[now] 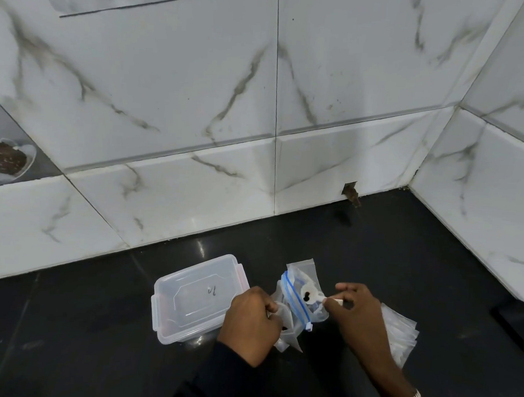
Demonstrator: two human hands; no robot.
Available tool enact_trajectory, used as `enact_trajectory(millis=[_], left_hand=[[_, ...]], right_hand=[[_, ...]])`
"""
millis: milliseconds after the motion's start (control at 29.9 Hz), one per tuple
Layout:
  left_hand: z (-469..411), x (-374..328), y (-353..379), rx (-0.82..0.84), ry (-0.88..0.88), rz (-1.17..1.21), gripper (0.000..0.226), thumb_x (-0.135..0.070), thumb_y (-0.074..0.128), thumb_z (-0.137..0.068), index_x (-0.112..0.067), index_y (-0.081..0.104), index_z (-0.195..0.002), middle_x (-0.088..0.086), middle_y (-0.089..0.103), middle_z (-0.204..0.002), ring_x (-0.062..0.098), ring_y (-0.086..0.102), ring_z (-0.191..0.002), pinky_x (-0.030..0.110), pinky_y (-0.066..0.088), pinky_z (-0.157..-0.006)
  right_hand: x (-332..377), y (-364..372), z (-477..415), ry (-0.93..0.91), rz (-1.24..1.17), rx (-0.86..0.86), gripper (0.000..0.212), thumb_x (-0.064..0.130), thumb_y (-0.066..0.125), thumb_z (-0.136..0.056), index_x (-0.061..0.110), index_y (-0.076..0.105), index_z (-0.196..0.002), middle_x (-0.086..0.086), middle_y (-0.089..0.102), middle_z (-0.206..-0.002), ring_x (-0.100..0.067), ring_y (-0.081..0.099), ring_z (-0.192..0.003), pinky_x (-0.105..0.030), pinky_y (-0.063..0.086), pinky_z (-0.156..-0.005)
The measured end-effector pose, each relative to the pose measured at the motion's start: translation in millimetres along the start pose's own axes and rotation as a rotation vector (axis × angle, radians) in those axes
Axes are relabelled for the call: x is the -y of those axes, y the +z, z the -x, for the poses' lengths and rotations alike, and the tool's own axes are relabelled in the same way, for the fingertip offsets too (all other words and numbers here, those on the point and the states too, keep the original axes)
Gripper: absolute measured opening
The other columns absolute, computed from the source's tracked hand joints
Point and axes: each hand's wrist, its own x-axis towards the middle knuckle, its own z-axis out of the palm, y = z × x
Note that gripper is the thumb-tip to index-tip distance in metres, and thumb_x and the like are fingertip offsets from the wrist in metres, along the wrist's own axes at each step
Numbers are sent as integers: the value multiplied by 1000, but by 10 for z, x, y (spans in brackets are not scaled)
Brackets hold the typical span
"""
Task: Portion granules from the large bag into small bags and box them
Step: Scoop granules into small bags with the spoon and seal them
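A large clear zip bag with a blue slider track stands on the black counter between my hands. My right hand pinches the handle of a small white spoon whose bowl carries a few dark granules at the bag's mouth. My left hand grips a small clear bag held open just left of the large bag, with a few dark granules inside. A clear plastic box with its lid on lies to the left of my left hand.
A stack of small clear bags lies under and right of my right hand. White marble-tiled walls rise behind and to the right of the black counter. A small hole shows at the wall's base.
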Motion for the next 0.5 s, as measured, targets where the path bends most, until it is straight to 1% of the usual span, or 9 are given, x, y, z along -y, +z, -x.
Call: enact_trajectory(millis=[100, 167, 234, 267, 334, 401, 435, 468, 502], left_hand=[[12, -9, -13, -3, 12, -1, 10, -18, 64, -83, -23, 69, -91, -12, 62, -98, 4, 59, -88, 18, 52, -79], [22, -20, -31, 5, 53, -13, 14, -15, 63, -79, -20, 71, -89, -12, 64, -96, 5, 61, -88, 22, 52, -79], [25, -30, -28, 16, 90, -5, 15, -13, 62, -79, -18, 73, -87, -11, 65, -95, 6, 63, -88, 22, 52, -79], [40, -7, -59, 10, 98, 5, 14, -12, 63, -80, -18, 74, -88, -12, 65, -95, 4, 63, -88, 18, 51, -78], [56, -13, -86, 3, 123, 31, 11, -14, 65, -84, -20, 74, -89, -14, 65, -94, 0, 61, -87, 6, 45, -72], [55, -39, -91, 4, 135, 70, 10, -16, 67, -85, -23, 74, -88, -15, 65, -93, -4, 61, -85, 2, 42, -69], [62, -69, -100, 2, 137, 94, 9, -17, 67, -85, -23, 74, -86, -15, 66, -92, -4, 61, -84, 2, 42, -69], [72, -118, -110, 12, 141, 118, 9, -18, 67, -86, -24, 74, -83, -15, 66, -91, -4, 61, -84, 4, 43, -71], [84, -175, -119, 22, 145, 139, 10, -21, 67, -87, -25, 74, -81, -15, 66, -90, -3, 62, -83, 6, 45, -72]], right_hand=[[74, 179, -142, 53, 162, 175, 10, 37, 75, -83, 28, 74, -79, 18, 45, -122, -16, 36, -127, -42, 38, -106], [121, 273, -206, 66, 212, 261, 21, 46, 65, -88, 27, 73, -83, 16, 43, -124, -20, 35, -129, -48, 35, -109], [144, 294, -221, 46, 207, 274, 29, 54, 57, -91, 31, 69, -80, 13, 45, -126, -20, 36, -128, -49, 34, -108], [188, 297, -198, 17, 184, 235, 31, 57, 55, -93, 34, 67, -77, 14, 46, -125, -18, 37, -127, -48, 35, -107], [260, 154, -70, -95, 88, 57, 31, 60, 52, -93, 38, 67, -77, 20, 50, -123, -10, 41, -123, -43, 41, -104], [304, -70, 149, -264, -115, -37, 25, 58, 55, -92, 38, 70, -90, 24, 57, -117, 0, 51, -115, -33, 49, -95], [318, -178, 279, -342, -200, -2, 23, 55, 60, -90, 37, 69, -100, 21, 60, -115, -3, 58, -110, -28, 52, -89], [318, -273, 406, -392, -241, 71, 29, 52, 68, -85, 38, 66, -110, 18, 63, -115, -6, 64, -105, -24, 53, -84], [304, -345, 524, -409, -235, 159, 45, 51, 76, -79, 40, 61, -120, 16, 64, -117, -7, 66, -103, -21, 54, -83]])
